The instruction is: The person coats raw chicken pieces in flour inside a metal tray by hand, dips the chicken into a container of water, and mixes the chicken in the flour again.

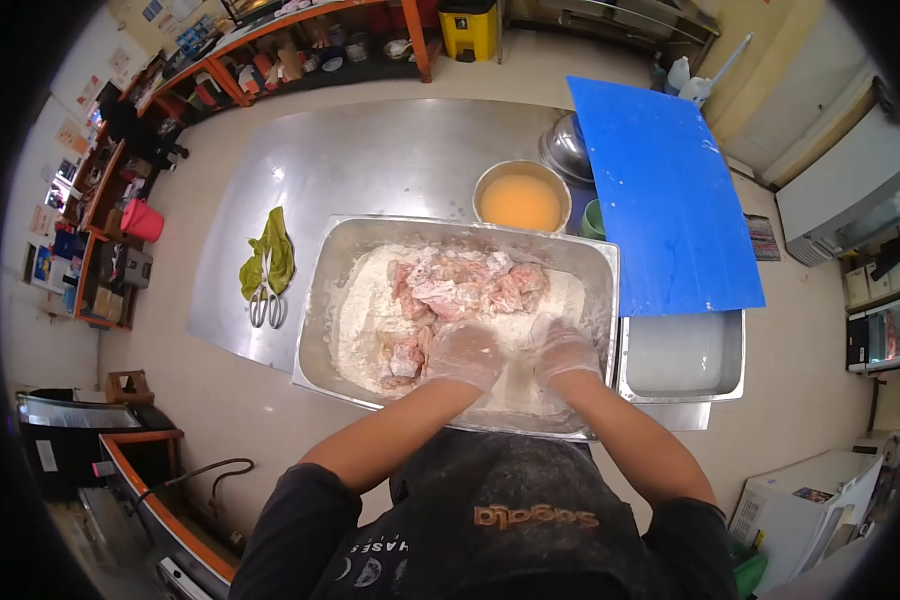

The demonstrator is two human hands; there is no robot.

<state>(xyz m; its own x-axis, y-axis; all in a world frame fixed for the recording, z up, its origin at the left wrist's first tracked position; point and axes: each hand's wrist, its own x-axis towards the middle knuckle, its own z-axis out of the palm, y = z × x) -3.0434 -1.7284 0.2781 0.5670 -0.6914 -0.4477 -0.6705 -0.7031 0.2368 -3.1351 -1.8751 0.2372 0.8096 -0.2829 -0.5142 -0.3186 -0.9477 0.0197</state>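
A deep metal tray [310,335] holds white flour [360,300] and flour-coated pieces of raw meat [460,285]. My left hand [467,355], in a clear glove, is low in the tray against the lower meat pieces. Its fingers are blurred and partly sunk in flour. On the right side of the tray my right hand [567,352], gloved too, rests in the flour, apart from the meat. Motion and flour blur its fingertips. What either hand holds, if anything, cannot be made out.
Behind the tray stands a bowl of orange liquid [520,203], near a metal lid [567,148]. A blue board [665,200] overhangs a second tray with cloudy liquid [680,355]. Scissors [265,305] and a green cloth [270,250] lie on the steel table [370,150] at left.
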